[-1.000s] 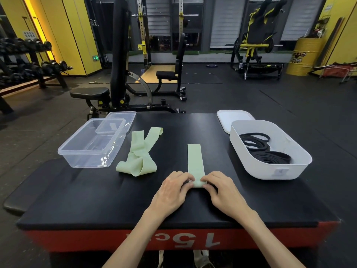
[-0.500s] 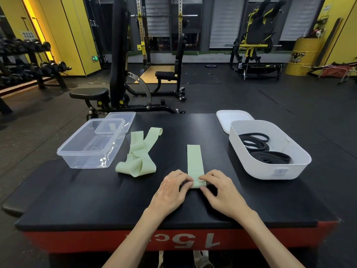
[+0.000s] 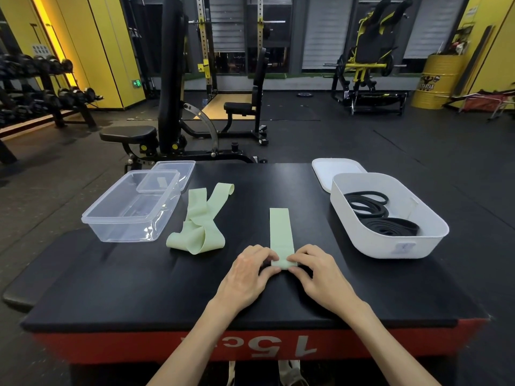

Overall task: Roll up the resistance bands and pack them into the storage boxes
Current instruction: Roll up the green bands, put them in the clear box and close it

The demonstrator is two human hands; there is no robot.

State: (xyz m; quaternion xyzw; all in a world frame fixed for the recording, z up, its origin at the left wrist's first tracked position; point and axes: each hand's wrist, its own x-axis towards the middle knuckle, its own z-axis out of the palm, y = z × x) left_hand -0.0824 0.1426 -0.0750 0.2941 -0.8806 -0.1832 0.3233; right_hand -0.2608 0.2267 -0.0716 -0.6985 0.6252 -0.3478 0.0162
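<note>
Roll thicker; both hands (image 3: 281,271) pinch band (image 3: 281,232).

We're taking the flat band (image 3: 281,232) at mid-platform (image 3: 111,288) as ref. Left of it we're seeing the loose band (image 3: 200,221), further left the clear box (image 3: 131,207), w/ its lid (image 3: 178,169) behind. Right: the tub (image 3: 390,246) holding coiled bands (image 3: 384,224), tub lid (image 3: 331,169) behind. Both hands, left (image 3: 248,274) & right (image 3: 317,274), are sitting at the band's near end.

Fingertips (image 3: 274,258) hide the green band's (image 3: 281,232) rolled end.
</note>
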